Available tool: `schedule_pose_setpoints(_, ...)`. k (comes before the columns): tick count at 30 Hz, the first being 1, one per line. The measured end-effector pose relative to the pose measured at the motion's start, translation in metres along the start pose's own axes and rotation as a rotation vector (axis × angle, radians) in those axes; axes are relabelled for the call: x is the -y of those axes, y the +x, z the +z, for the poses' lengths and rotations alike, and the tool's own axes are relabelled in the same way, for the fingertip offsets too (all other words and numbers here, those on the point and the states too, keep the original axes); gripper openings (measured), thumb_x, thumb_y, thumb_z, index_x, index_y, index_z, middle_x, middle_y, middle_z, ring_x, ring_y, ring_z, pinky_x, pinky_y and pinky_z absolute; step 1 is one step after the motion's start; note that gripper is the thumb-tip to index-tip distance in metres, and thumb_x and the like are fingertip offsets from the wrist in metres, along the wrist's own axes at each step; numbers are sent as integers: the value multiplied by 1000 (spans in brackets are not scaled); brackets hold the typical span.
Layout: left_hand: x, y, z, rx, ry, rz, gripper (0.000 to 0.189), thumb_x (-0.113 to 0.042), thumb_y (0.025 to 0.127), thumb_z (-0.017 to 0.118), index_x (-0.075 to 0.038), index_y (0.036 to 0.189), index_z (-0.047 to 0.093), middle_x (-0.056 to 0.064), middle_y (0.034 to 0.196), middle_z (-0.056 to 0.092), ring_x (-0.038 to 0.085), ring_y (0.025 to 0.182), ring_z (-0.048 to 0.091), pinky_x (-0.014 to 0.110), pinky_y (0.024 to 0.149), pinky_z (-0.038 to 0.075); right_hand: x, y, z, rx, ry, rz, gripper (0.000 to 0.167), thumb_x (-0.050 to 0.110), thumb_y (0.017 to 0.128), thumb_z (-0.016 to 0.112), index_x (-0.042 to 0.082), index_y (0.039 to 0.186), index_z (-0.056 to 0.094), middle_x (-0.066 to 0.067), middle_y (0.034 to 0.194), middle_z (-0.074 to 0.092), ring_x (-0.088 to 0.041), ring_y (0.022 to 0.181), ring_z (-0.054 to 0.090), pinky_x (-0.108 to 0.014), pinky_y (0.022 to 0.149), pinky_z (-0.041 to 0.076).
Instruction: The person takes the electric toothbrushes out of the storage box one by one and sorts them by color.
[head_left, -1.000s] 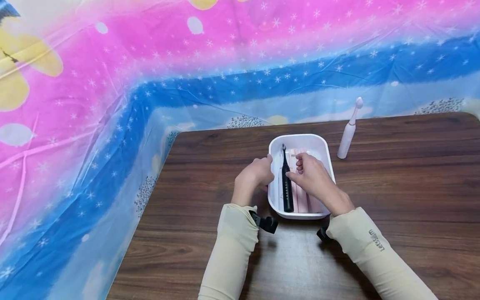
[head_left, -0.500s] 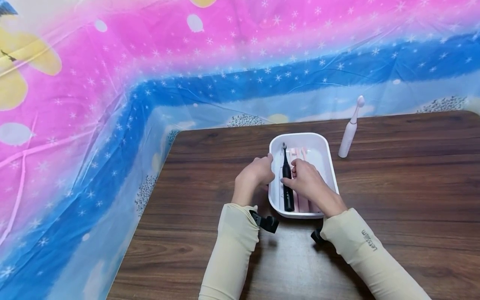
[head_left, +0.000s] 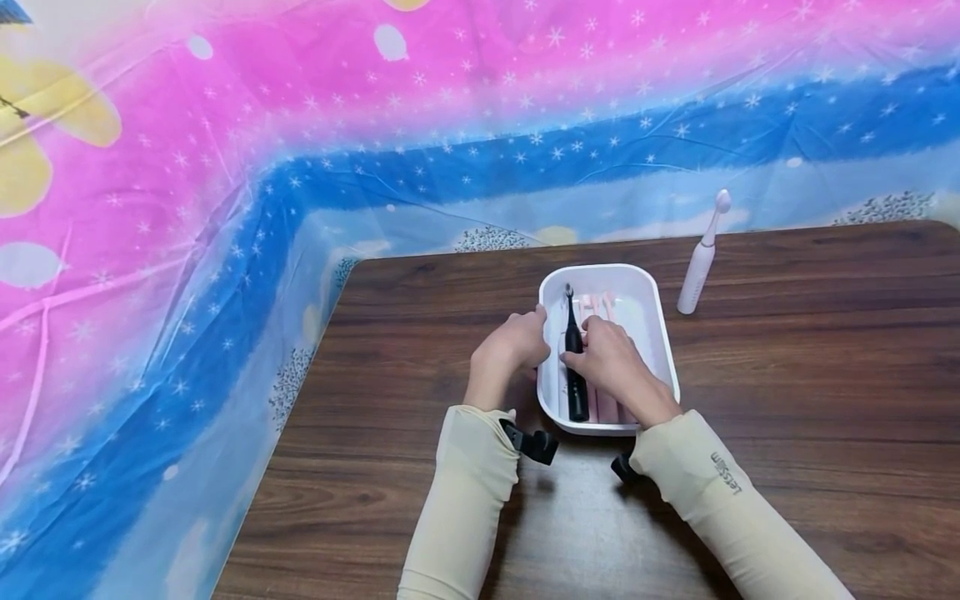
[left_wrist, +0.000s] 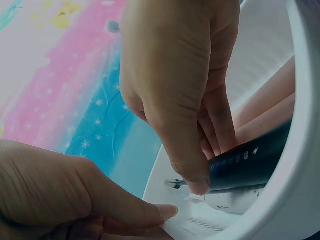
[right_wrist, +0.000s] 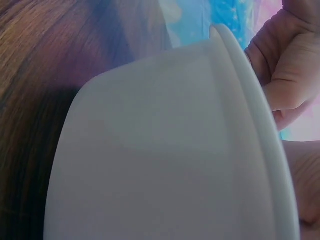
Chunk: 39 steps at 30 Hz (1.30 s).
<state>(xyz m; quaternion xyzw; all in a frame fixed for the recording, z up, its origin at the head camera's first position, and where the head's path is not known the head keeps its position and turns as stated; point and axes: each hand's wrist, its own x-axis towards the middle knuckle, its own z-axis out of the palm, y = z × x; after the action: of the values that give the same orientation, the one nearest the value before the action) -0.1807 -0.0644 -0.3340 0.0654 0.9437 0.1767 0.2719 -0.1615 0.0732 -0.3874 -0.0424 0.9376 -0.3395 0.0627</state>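
A white plastic bin [head_left: 637,304] stands on the table, holding several electric toothbrushes. My right hand [head_left: 617,360] reaches into it and pinches the black electric toothbrush [head_left: 577,398] by its handle, thumb on the left side and fingers on the right. In the left wrist view, that thumb presses the black handle [left_wrist: 252,162] near its buttons. My left hand [head_left: 513,343] holds the bin's left rim, its thumb over the edge. Pink toothbrushes [head_left: 606,407] lie right of the black one, partly under my right hand. A white toothbrush [left_wrist: 232,200] lies on its other side.
A pale pink electric toothbrush [head_left: 697,275] stands upright on the wooden table [head_left: 810,358], right of the bin. Behind the table hangs a pink and blue patterned cloth [head_left: 450,125]. Black wrist straps [head_left: 536,446] hang below both cuffs.
My right hand has moved slightly left and down, and its thumb has crossed over the black toothbrush to close on it. The left hand stays at the rim.
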Motion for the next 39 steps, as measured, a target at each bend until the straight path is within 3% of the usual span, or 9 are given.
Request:
schedule_pose_setpoints(4, 1, -1, 0, -2, 17, 4, 68, -7, 97, 48, -10, 155, 13, 16, 151, 35, 25, 114, 53, 31, 70, 56, 2, 1, 2, 20, 9, 14, 49, 24, 85, 69, -11, 115, 54, -13, 81, 61, -24, 76, 58, -38, 74, 50)
schedule_pose_setpoints(11, 0, 0, -1, -8, 51, 12, 68, -8, 96, 47, -10, 155, 13, 14, 153, 34, 23, 128, 44, 23, 58, 51, 5, 3, 5, 67, 12, 38, 45, 25, 85, 68, -8, 113, 58, -9, 71, 61, -20, 64, 58, -31, 65, 47)
schedule_pose_setpoints(22, 1, 0, -1, 0, 47, 19, 68, -8, 96, 48, -9, 155, 12, 16, 151, 35, 24, 121, 47, 24, 58, 52, -1, 0, -1, 34, 113, 41, 41, 22, 86, 65, -6, 115, 58, -14, 93, 67, -24, 86, 61, -37, 79, 49)
schedule_pose_setpoints(33, 1, 0, -1, 4, 2, 2, 69, -7, 97, 48, -10, 155, 11, 16, 151, 36, 24, 105, 56, 33, 72, 57, -2, -3, -13, -8, 250, 40, 46, 21, 87, 65, -4, 124, 53, -19, 111, 66, -29, 102, 64, -40, 90, 49)
schedule_pose_setpoints(39, 1, 1, -2, 15, 2, -14, 69, -7, 97, 47, -12, 155, 11, 15, 154, 31, 22, 101, 56, 33, 71, 56, -3, -7, -23, -74, 294, 7, 47, 18, 88, 64, -3, 128, 52, -18, 112, 64, -27, 102, 64, -39, 90, 49)
